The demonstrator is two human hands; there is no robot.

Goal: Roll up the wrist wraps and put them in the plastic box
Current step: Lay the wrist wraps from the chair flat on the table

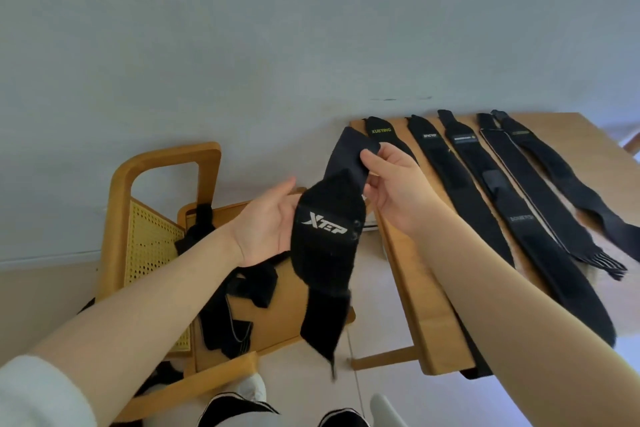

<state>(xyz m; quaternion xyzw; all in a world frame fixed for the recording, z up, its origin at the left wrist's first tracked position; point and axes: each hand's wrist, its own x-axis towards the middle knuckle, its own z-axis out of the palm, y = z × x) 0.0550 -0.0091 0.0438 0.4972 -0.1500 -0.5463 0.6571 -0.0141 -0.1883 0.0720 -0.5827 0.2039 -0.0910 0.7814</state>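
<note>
A black wrist wrap with a white XTEP logo (pixel 325 239) hangs in the air between my hands, above the gap between chair and table. My right hand (pixel 394 184) pinches its upper end between thumb and fingers. My left hand (pixel 266 222) lies against the wrap's left side at the logo part, fingers spread behind it. The lower end dangles loose. Several more black wrist wraps (pixel 485 184) lie flat side by side on the wooden table (pixel 405 274) at the right. No plastic box is in view.
A wooden chair with a cane back (pixel 152 239) stands at the left, with a heap of black wraps (pixel 239 305) on its seat. A pale wall runs behind. My shoes (pixel 343 418) and the light floor show at the bottom.
</note>
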